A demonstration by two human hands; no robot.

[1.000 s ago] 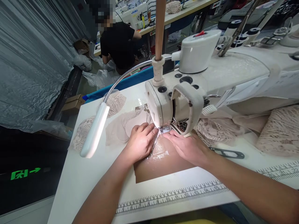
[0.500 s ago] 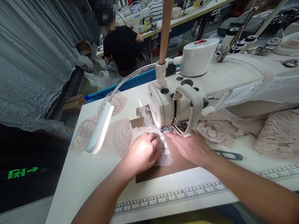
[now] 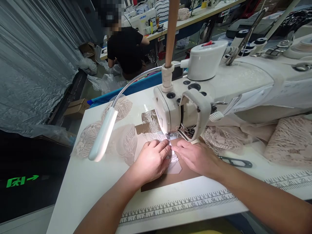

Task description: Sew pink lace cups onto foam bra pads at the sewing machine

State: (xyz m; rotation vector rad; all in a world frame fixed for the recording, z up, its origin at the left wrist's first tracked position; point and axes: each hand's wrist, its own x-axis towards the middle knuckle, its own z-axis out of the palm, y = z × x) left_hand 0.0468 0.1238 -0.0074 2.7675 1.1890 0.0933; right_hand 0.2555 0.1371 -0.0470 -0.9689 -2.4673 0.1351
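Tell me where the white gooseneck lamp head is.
Head view: the white gooseneck lamp head hangs on the left, over pale lace pieces on the white table, left of the left hand and the white sewing machine.

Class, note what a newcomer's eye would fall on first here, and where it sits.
A big white sewing machine fills the upper right of the table. Just in front of it, the left hand and right hand press a pale lace piece onto a brown patch. A white gooseneck lamp hangs over the table's left half.
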